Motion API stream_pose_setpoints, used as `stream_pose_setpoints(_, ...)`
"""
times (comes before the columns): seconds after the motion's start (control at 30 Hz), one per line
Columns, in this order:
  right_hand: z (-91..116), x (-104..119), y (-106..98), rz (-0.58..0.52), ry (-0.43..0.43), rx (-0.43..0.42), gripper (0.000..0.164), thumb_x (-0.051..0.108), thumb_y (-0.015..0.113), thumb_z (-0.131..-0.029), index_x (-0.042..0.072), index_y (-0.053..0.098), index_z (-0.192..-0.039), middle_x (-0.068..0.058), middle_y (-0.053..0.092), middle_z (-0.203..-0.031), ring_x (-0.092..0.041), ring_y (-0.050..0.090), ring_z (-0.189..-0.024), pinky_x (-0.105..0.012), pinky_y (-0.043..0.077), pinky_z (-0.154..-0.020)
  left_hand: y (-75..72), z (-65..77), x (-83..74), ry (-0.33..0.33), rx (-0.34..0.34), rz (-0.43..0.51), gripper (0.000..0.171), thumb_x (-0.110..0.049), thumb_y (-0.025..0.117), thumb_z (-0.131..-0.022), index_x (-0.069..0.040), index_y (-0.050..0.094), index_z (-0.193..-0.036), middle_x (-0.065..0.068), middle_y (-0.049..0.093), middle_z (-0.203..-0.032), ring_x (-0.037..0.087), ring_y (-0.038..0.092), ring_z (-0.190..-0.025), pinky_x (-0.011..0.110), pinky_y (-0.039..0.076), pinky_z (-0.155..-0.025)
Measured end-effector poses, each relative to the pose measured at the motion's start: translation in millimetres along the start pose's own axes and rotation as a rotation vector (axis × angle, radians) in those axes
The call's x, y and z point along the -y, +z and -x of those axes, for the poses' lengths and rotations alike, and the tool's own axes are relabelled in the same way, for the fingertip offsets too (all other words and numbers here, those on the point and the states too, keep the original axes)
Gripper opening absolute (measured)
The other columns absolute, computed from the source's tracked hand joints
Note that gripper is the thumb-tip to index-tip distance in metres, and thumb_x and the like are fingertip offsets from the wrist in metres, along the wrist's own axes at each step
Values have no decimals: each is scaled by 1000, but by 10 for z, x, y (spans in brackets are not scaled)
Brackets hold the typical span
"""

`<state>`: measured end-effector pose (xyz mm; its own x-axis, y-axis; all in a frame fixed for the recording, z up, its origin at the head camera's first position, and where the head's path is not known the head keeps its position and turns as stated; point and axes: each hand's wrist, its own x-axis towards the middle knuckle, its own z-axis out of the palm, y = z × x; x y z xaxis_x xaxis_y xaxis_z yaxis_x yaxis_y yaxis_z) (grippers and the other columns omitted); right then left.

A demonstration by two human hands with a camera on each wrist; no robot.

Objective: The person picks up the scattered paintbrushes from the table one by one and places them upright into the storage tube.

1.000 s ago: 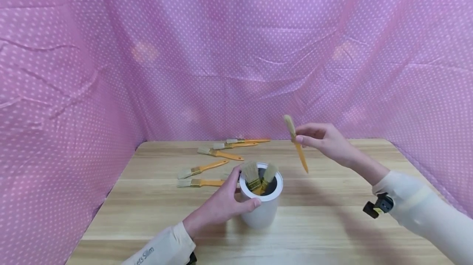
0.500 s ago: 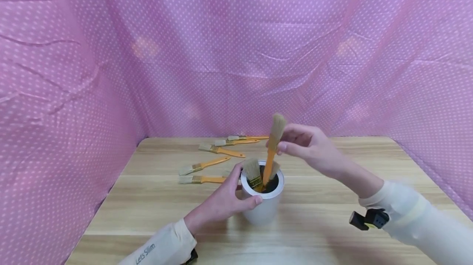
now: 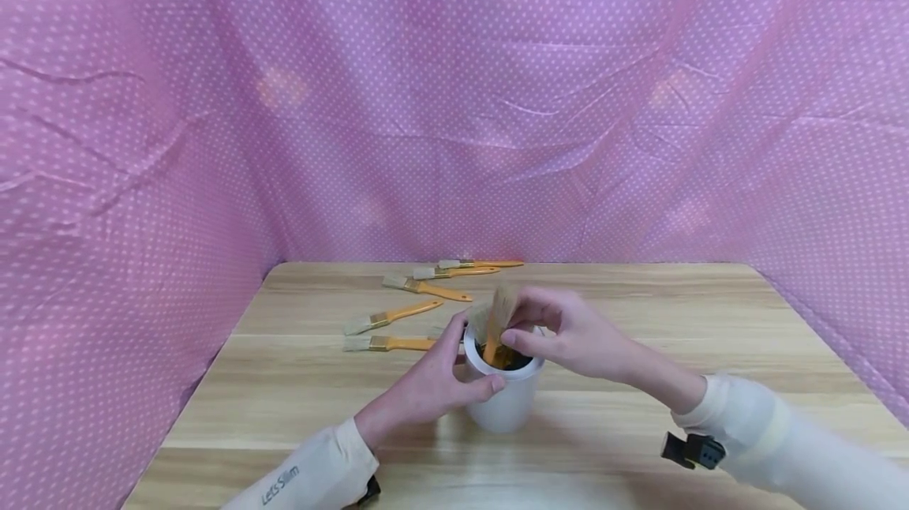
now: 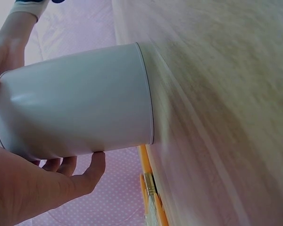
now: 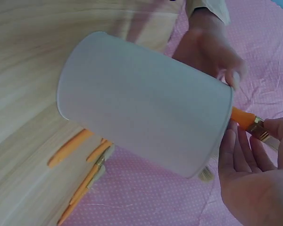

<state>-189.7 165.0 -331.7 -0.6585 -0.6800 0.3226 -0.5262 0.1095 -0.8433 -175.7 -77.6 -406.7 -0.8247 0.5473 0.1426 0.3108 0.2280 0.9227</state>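
Observation:
A white canister (image 3: 506, 407) stands upright on the table with bristle-up paintbrushes in its dark mouth. My left hand (image 3: 433, 384) grips it from the left, thumb at the front of the rim and fingers round the far side; the left wrist view shows those fingers along the smooth wall (image 4: 75, 103). Between thumb and fingers, my right hand (image 3: 571, 336) pinches a paintbrush (image 3: 503, 306) near its metal ferrule, pale bristles upward. In the right wrist view, the orange handle (image 5: 242, 117) of this paintbrush enters the canister past the rim. Its lower end is hidden inside.
Several paintbrushes with orange handles lie on the wooden table (image 3: 639, 431) left of and behind the canister, including a near one (image 3: 398, 343) and an angled one (image 3: 393, 316). Pink dotted cloth (image 3: 454, 99) hangs round the back and sides.
My right hand has brought the paintbrush leftward over the canister and then lowered its handle into the mouth. My left hand keeps its hold on the canister.

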Motion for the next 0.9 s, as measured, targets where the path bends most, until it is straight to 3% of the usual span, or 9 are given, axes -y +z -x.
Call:
stream_pose_setpoints(0.1, 6, -29, 45, 35, -7, 2, 26, 8, 69, -98, 12, 65, -123, -1, 70, -111, -24, 69, -102, -43, 55, -91, -8, -8, 13, 11, 5, 17, 85, -43, 76, -92, -36, 21, -156, -8, 34, -153, 12, 38, -139, 48, 35, -111)
stream_pose_setpoints(0.43, -37, -31, 158, 233, -223, 0, 28, 5, 69, -97, 12, 65, -124, 4, 69, -102, -13, 65, -86, -34, 56, -71, -41, -37, 50, 41, 13, 11, 75, -42, 74, -92, -36, 27, -150, -5, 43, -144, 11, 46, -131, 47, 39, -107)
stream_pose_setpoints(0.67, -37, 15, 92, 262, -244, -18, 36, 1, 71, -95, 8, 64, -130, -2, 70, -114, -16, 67, -93, -36, 57, -81, -42, -38, 57, 57, 18, 26, 81, -40, 74, -93, -35, 21, -155, -6, 38, -150, 11, 40, -137, 46, 36, -111)
stream_pose_setpoints(0.9, -81, 83, -153, 312, -286, -79, 33, -2, 69, -95, 7, 67, -127, 0, 70, -118, -21, 67, -103, -37, 55, -88, -41, -50, 45, 38, 5, 11, 84, -42, 75, -92, -36, 21, -156, -7, 37, -151, 13, 40, -137, 48, 36, -111)
